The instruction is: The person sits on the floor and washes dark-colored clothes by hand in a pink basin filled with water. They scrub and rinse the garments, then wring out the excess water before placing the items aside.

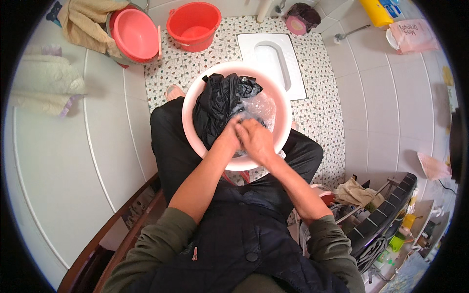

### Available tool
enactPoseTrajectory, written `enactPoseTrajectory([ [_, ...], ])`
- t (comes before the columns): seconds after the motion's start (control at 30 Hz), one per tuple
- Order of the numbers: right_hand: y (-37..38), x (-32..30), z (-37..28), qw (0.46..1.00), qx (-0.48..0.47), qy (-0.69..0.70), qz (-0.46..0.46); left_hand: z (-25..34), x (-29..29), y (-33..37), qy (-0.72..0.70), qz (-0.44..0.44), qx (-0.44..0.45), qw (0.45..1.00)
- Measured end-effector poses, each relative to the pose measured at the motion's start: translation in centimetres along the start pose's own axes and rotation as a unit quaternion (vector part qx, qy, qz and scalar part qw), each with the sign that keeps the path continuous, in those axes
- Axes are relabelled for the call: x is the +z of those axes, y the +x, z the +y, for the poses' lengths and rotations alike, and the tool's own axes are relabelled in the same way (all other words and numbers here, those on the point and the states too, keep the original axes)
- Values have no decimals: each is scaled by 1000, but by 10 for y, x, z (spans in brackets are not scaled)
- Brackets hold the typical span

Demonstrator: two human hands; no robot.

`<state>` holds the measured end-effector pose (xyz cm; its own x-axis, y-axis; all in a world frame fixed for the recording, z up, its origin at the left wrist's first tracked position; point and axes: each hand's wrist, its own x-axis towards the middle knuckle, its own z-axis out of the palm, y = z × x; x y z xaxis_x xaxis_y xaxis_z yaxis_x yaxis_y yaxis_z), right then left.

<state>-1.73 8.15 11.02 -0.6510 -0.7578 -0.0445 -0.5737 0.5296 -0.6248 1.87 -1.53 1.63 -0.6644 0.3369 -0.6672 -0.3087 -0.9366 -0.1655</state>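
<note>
A pale pink basin point(189, 124) rests between my knees, with a shiny black garment point(215, 105) bunched along its left side. Cloudy, sudsy water point(263, 108) shows on the right. My left hand point(233, 132) and my right hand point(256, 139) press together over the near middle of the basin. Their fingers are closed on wet folds of the garment, most of which the hands hide.
A red bucket point(195, 43) and a pink basin point(133, 35) stand beyond, near a white squat toilet point(293, 73). A waste bin point(299, 22) is at the back. Towels point(49, 80) hang left; a cluttered rack point(386, 215) stands right.
</note>
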Motion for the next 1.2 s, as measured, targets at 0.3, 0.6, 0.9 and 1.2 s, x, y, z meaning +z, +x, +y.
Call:
enactPoseTrajectory([
  [0.3, 59, 35, 39, 969, 198, -141, 36, -10, 11, 9, -5, -1, 56, 998],
  [0.6, 58, 16, 52, 982, 170, -58, 50, -15, 32, -7, -13, -3, 62, 998],
  [0.9, 20, 39, 18, 986, 95, -107, 84, -9, -42, 48, 13, -107, 112, 988],
  [1.2, 72, 40, 77, 971, 193, -117, 83, -14, 17, 9, 26, 138, 72, 987],
])
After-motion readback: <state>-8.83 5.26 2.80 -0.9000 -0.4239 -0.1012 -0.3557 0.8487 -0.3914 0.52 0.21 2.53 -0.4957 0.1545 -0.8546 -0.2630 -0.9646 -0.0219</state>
